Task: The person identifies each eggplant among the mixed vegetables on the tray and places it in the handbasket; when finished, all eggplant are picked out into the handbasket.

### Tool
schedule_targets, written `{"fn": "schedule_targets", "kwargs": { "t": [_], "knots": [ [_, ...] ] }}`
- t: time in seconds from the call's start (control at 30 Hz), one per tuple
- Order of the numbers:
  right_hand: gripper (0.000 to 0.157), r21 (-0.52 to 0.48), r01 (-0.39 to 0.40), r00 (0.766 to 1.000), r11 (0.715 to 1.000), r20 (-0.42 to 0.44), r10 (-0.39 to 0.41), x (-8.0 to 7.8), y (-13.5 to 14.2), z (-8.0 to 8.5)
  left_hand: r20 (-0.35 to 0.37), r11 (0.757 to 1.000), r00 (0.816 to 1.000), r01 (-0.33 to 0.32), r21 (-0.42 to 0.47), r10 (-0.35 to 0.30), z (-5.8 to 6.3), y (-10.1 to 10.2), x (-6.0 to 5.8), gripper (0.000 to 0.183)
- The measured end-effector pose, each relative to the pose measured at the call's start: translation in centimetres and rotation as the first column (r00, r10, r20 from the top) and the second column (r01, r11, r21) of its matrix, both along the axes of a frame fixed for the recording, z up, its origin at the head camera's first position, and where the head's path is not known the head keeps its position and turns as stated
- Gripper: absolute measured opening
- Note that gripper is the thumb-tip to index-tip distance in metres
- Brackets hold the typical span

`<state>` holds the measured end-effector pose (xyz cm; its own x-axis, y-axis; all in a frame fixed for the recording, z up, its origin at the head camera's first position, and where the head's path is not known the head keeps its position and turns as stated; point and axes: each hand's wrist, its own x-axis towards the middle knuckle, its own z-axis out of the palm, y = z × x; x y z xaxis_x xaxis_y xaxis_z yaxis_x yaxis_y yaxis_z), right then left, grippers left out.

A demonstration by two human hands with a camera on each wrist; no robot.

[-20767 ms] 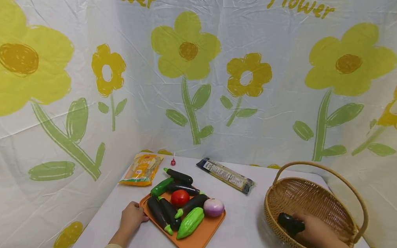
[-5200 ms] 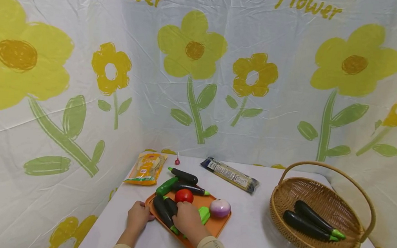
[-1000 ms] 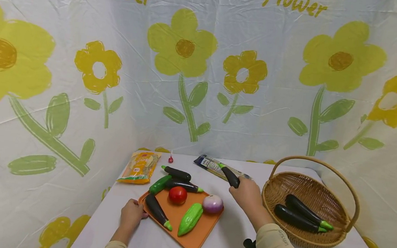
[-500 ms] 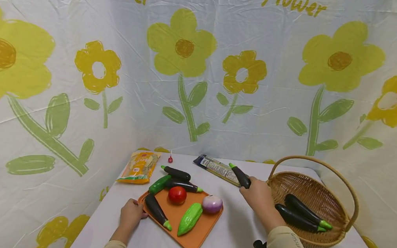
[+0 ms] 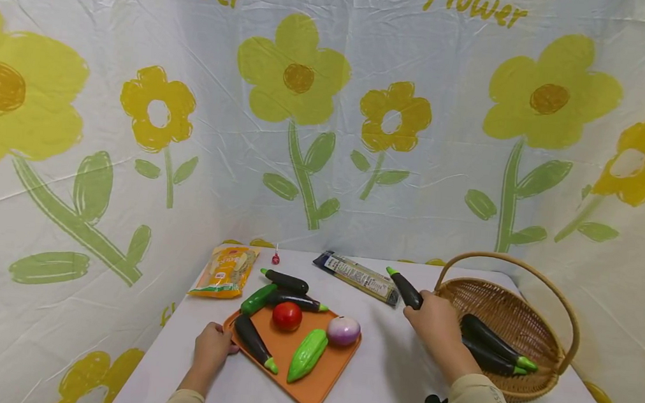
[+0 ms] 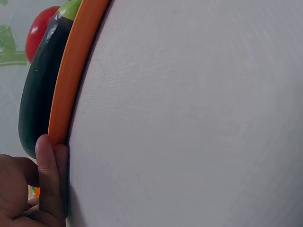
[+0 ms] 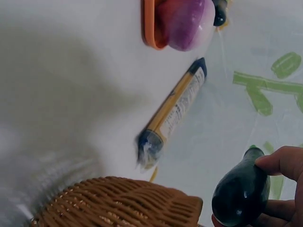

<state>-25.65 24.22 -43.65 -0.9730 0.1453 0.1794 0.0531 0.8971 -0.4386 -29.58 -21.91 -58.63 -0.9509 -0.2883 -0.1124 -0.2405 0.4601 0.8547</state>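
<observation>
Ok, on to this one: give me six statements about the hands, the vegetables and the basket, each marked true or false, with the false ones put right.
1. The left hand touches the edge of the orange tray. True.
2. The right hand holds a dark eggplant. True.
3. That eggplant lies inside the basket. False: it is held up outside the basket, on its left side in the head view.
4. Two other eggplants lie in the basket. True.
5. The onion sits in the basket. False: the purple and white onion is at the right edge of the tray.
6. The tray bears no tomato. False: a red tomato rests on it.
</observation>
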Motion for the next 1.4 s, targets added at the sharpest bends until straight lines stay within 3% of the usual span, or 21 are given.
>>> {"fn": "schedule_targets", "kwargs": {
  "t": [0.3,0.6,0.9,1.4],
  "knots": [
    [0.059,-0.028,0.029,0.999,0.999,0.024,-0.028,0.9,1.9,-0.1,-0.013,1.0,1.0,-0.002,-0.01,0.002,0.1,0.2,0.1,0.024],
    [0.051,-0.031,0.045,0.999,0.999,0.012,-0.044,2.4,3.9,0.0,-0.016,1.0,1.0,-0.009,-0.002,0.009,-0.2,0.1,0.0,0.023],
    [0.062,-0.043,0.066,0.997,0.997,0.047,-0.064,3.5,5.6,0.2,-0.013,1.0,1.0,-0.008,-0.007,0.008,0.0,0.1,0.2,0.023],
    [0.063,-0.017,0.114,0.991,0.993,0.068,-0.112,4.9,8.9,-1.0,0.0,1.0,1.0,-0.002,-0.017,0.002,-0.3,0.0,-0.2,0.024]
  ]
}}
